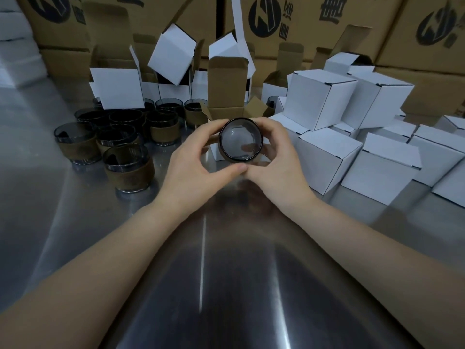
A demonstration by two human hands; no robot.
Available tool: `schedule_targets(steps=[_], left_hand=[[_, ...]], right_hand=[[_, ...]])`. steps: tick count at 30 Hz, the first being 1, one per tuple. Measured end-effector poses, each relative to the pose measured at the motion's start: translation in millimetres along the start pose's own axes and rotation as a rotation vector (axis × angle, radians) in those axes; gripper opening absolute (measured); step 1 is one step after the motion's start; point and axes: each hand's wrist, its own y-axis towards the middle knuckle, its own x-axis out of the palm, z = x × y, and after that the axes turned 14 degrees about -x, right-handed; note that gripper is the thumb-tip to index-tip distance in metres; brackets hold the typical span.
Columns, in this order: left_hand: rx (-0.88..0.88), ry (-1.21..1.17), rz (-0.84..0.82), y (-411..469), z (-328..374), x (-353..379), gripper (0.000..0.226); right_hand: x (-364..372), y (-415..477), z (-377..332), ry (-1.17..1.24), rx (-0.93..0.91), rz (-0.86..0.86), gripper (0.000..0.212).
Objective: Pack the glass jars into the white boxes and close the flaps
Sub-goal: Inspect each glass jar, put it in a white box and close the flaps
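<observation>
Both hands hold one dark glass jar (241, 140) tipped on its side, its round base facing me. My left hand (198, 159) grips its left side and my right hand (274, 159) its right, thumbs touching below. Just behind the jar stands an open white box (227, 96) with its brown inner flaps raised. The jar's far end is hidden, so I cannot tell whether it is inside the box. Several more jars (128, 162) with brown sleeves stand upright at the left.
Closed white boxes (324, 157) are piled at the right. Open white boxes (118, 89) stand and lean behind the jars. Large brown cartons (352, 23) wall off the back. The shiny metal table (226, 285) stretches toward me.
</observation>
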Motion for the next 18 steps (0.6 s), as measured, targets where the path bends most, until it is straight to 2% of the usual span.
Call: schedule_targets(steps=[12,18], left_hand=[[0.104,0.126,-0.024,1.6,-9.2,-2.0,0.066],[0.096,0.122,-0.052,1.6,-8.6,-0.7,0.069]], right_hand=[[-3.3,-2.9,1.7,-0.002,0.017,-0.024,0.067],[-2.5,-3.5,1.5,-0.007,0.020,-0.012,0.067]])
